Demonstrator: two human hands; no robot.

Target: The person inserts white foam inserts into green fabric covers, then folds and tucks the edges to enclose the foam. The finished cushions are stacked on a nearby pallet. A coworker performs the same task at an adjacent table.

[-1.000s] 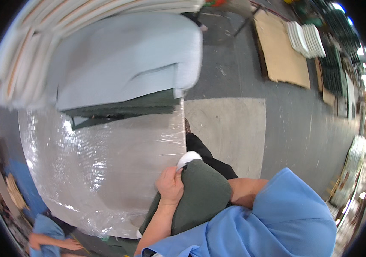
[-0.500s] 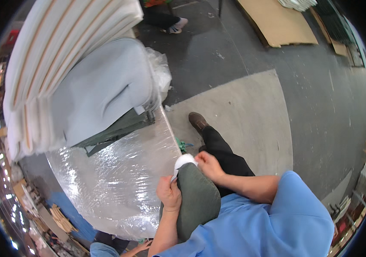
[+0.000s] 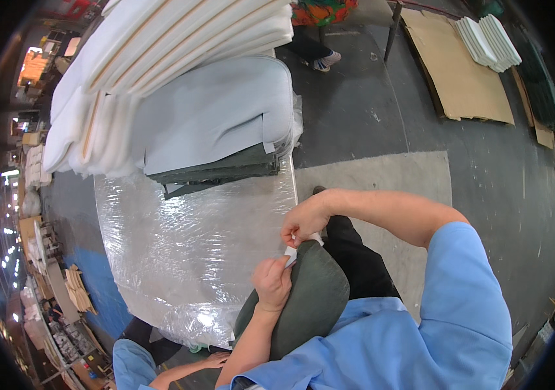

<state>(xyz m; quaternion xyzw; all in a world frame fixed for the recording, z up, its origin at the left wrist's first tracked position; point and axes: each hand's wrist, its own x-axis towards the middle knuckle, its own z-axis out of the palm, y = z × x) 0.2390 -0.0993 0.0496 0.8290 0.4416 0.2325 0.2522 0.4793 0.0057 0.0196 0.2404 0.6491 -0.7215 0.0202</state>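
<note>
A dark green cushion cover (image 3: pixel 313 296) with white padding (image 3: pixel 317 238) showing at its far end leans against my body at the table's near edge. My left hand (image 3: pixel 272 284) is closed on the cover's left edge, where a pale strip (image 3: pixel 291 255) shows beside the thumb. Just beyond it, my right hand (image 3: pixel 304 220) bends down over the tip of the cover, thumb and fingers pinched together beside the white padding. What lies in that pinch is too small to make out.
A table wrapped in shiny clear film (image 3: pixel 193 240) lies to my left. On it sit folded dark green covers (image 3: pixel 225 170), grey fabric pieces (image 3: pixel 215 110) and stacked white foam (image 3: pixel 180 45). Another person's arm (image 3: pixel 193 370) reaches in lower left. Cardboard (image 3: pixel 456 75) lies far right.
My right hand has swung from the right side of the padding to above the cover's tip, its elbow lifted. White padding shows less now. The whole view has shifted.
</note>
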